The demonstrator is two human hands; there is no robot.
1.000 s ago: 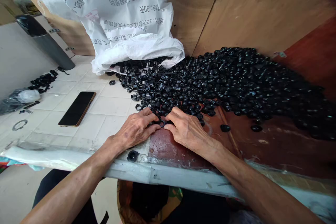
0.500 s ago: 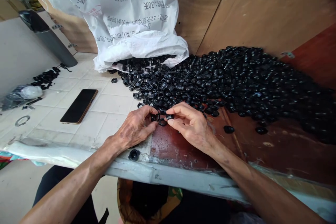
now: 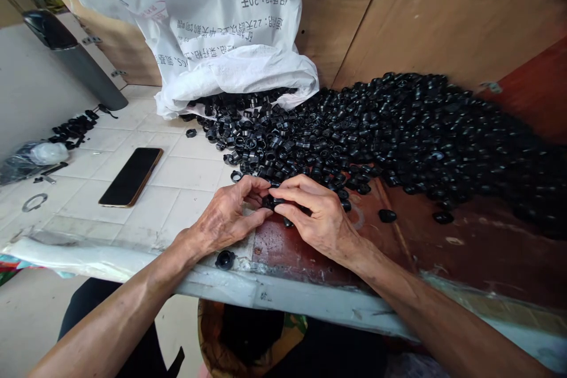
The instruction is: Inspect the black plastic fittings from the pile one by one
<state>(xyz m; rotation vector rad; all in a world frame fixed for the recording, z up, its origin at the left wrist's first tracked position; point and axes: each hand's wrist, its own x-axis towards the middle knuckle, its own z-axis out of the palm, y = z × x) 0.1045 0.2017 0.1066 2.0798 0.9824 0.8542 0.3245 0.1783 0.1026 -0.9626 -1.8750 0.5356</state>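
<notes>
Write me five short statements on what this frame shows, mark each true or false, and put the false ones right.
1. The left hand and right hand meet at a small black part held in the fingers. True.
2. Both hands wear gloves. False: both are bare.
3. A heap of black parts reaches the mouth of the white bag. True.
4. The phone lies to the right of the right hand. False: the phone lies to the left of the left hand.
5. A loose black piece lies near the front edge of the bench. True.
</notes>
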